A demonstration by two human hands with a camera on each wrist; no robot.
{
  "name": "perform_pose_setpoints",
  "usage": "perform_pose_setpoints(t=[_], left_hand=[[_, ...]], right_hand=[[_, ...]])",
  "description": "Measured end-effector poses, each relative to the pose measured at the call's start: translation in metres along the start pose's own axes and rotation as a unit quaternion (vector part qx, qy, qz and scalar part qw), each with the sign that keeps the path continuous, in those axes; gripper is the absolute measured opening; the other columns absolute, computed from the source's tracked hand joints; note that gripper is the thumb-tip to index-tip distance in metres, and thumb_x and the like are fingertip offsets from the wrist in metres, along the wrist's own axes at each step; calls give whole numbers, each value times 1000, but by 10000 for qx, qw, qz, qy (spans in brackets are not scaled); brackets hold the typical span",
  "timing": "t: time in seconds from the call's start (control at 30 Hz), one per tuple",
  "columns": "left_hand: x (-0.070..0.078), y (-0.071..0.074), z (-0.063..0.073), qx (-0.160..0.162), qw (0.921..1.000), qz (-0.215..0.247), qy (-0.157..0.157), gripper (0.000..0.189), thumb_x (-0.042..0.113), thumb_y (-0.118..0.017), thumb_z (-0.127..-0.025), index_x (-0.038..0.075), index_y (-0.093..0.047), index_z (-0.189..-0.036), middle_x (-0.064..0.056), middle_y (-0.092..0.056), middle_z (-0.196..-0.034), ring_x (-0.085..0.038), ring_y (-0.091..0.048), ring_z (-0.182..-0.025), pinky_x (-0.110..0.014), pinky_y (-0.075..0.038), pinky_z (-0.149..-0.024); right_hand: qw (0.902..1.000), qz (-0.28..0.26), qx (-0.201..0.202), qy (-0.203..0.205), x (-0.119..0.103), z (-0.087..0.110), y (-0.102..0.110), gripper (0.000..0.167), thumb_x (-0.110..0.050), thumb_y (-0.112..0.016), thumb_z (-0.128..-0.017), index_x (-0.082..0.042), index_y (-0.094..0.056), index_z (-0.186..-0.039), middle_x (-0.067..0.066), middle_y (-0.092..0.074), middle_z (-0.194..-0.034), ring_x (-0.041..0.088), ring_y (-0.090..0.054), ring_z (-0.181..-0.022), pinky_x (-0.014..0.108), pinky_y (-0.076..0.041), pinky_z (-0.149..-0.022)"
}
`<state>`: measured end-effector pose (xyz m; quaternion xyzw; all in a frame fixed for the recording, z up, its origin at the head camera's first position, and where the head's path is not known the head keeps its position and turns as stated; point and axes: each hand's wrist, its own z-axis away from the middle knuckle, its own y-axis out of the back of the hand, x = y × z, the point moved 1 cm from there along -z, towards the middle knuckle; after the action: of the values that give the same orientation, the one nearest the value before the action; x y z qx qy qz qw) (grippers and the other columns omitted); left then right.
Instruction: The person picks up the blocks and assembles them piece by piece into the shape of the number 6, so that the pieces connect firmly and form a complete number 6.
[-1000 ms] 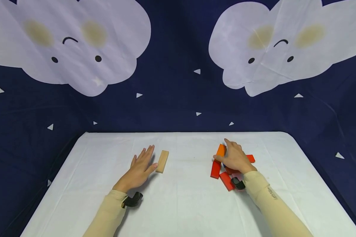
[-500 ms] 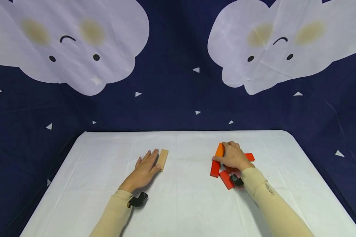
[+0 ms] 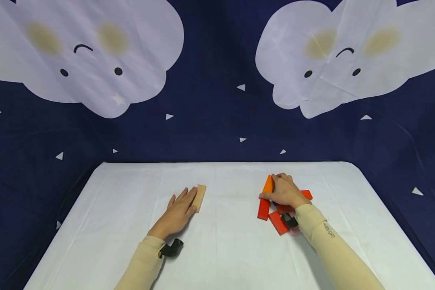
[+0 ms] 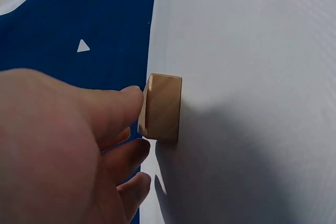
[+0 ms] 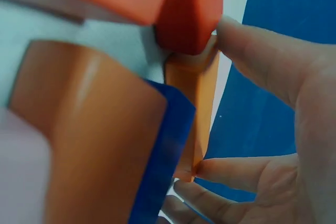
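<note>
The left hand (image 3: 175, 214) kept a loosely open grip at a wood block (image 3: 201, 197) on the counter (image 3: 224, 249), contact unclear, while the right hand (image 3: 285, 191) pinched an orange block (image 3: 268, 185) beside red blocks (image 3: 263, 210).

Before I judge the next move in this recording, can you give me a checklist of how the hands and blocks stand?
1. Left hand at the pale block: ok, right beside it.
2. Pale block firmly gripped: cannot tell.
3. Pale block apart from the other blocks: ok.
4. Right hand on the orange block: ok, thumb and finger at opposite ends.
5. Orange block clear of the red block nearest its end: not ok, they appear to meet.
</note>
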<state>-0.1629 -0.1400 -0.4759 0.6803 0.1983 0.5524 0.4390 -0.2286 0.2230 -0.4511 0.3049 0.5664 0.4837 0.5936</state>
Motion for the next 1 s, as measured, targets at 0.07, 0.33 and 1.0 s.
perform_pose_setpoints(t=[0.07, 0.33, 1.0], left_hand=[[0, -1, 1, 9, 10000, -46, -25, 57, 19, -49, -107, -1, -29, -156, -16, -31, -161, -39, -20, -151, -67, -7, -117], [0, -3, 5, 39, 9997, -238, -65, 54, 19, -49, -107, 0, -35, -155, -16, -34, -160, -39, -24, -149, -67, -8, -117], [-1, -3, 5, 258, 9995, -152, -138, 54, 20, -53, -105, 1, -38, -153, -15, -39, -158, -39, -28, -148, -67, -10, -117]], right_hand=[[10000, -40, 2, 7, 1, 0, -1, 96, -48, -76, -84, 14, -39, -146, 35, -40, -144, 45, -42, -122, 59, -42, -104], [9996, -88, 255, 44, 4, -2, -6, 95, -47, -80, -80, 17, -45, -141, 35, -48, -139, 45, -47, -120, 56, -44, -104], [9949, -411, 827, 412, -30, -6, 1, 85, -48, -78, -81, 14, -54, -135, 28, -60, -128, 45, -48, -124, 52, -42, -106]])
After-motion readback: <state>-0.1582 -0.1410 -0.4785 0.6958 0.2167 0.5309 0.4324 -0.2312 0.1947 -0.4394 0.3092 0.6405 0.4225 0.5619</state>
